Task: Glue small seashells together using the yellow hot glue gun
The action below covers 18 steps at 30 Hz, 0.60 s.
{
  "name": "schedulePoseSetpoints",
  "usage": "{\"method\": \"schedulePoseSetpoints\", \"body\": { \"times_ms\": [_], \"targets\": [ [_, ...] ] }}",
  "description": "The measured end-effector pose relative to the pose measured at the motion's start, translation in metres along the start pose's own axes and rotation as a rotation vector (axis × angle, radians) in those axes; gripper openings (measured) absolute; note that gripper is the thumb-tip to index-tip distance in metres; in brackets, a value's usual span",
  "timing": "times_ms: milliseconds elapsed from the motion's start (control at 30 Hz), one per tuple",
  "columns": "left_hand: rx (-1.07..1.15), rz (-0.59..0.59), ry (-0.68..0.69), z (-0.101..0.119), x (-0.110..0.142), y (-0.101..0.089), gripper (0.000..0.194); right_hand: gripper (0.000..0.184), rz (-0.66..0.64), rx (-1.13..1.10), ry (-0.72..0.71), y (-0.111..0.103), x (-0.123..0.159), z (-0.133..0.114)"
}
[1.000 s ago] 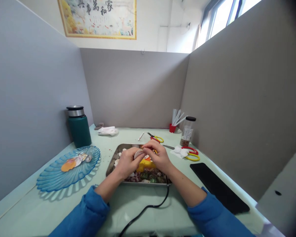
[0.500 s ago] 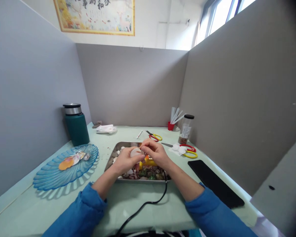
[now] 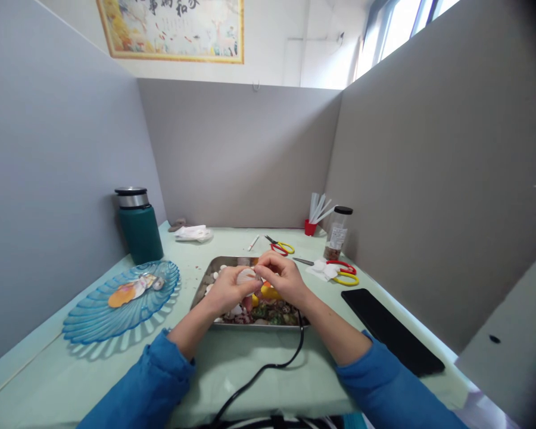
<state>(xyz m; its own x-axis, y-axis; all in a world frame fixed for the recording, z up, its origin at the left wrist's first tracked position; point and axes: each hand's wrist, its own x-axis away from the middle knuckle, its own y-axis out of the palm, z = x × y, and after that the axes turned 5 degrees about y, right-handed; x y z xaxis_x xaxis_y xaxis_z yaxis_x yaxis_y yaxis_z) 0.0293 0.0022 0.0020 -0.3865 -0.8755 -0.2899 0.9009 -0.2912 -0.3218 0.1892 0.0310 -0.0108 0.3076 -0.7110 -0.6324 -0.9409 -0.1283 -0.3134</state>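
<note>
1 head-worn view — facing forward, downward, close over desk (image 3: 312, 375)

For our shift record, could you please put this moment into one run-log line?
left grip: holds pale round piece | right grip: at its edge | below: metal tray, small mixed pieces | tray's left: blue plate

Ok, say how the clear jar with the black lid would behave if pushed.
The clear jar is probably light for its size: brown contents show only near its base. Tall and narrow, it could tip; once down, its round body would likely roll.
</note>
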Motion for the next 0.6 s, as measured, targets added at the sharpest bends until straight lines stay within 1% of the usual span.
{"method": "schedulePoseSetpoints", "body": {
  "times_ms": [133,200,267,333,433,500,600],
  "targets": [
    [-0.011,0.014,0.034,-0.003,0.0,0.002,0.025,0.016,-0.009,-0.032,0.064,0.001,0.001,0.001],
    [-0.004,0.043,0.049,-0.005,-0.001,0.004,0.029,0.017,-0.014,-0.041,0.103,0.001,0.001,0.002],
    [0.007,0.102,0.064,-0.007,-0.002,0.005,0.031,0.019,-0.013,-0.019,0.127,0.0,0.001,0.004],
    [0.032,0.194,0.086,-0.009,-0.004,0.005,0.034,0.023,-0.024,0.035,0.142,0.0,0.0,0.005],
    [0.116,0.294,0.1,-0.011,-0.006,0.004,0.038,0.025,-0.074,0.163,0.118,0.001,0.001,0.004],
    [0.161,0.308,0.09,-0.012,-0.007,0.003,0.04,0.029,-0.095,0.24,0.076,0.002,0.001,0.003],
    [0.183,0.31,0.079,-0.011,-0.007,0.002,0.043,0.031,-0.078,0.257,0.038,0.003,0.002,0.002]
  ]
}}
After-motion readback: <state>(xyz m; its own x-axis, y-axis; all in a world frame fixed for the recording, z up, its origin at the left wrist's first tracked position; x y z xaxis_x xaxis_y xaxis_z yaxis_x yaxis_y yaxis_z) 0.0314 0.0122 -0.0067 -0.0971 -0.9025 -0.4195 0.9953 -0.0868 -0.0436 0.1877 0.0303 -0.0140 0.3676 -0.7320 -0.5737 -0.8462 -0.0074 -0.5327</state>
